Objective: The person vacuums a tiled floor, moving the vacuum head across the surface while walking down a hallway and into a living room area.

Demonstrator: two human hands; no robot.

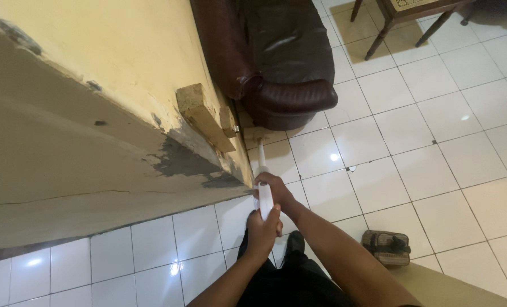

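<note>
Head view: both hands, left hand (262, 230) and right hand (273, 190), grip closed round white handle (264, 196); keep its far end (257, 135) flat by the sofa (276, 57).

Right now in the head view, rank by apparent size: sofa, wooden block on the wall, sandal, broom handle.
1. sofa, largest by far
2. wooden block
3. sandal
4. broom handle: thin and partly hidden by both hands

Block and sandal look close; the sandal is nearer the camera, so order unsure.
</note>
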